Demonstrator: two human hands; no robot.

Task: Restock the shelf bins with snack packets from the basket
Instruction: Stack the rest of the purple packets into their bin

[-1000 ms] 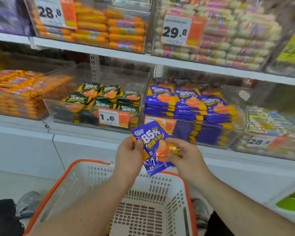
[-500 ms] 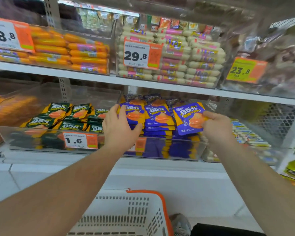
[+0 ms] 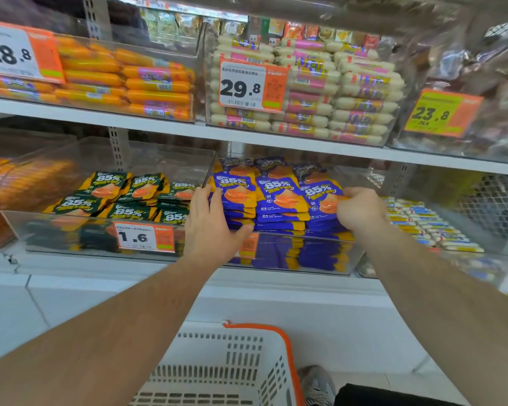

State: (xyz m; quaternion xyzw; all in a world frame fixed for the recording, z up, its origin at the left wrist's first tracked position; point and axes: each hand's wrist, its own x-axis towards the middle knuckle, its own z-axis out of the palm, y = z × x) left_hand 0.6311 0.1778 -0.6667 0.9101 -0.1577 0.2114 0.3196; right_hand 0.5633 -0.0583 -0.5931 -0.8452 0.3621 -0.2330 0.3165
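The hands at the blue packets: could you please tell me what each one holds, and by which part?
The right hand pinches the rightmost top blue packet at its right edge. The left hand grips nothing; its straight fingers rest against the left blue stack.

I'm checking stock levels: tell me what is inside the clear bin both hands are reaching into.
The clear bin holds stacks of blue snack packets in three front columns, with more behind. The left hand and right hand cover parts of the outer stacks; the bin's bottom is hidden.
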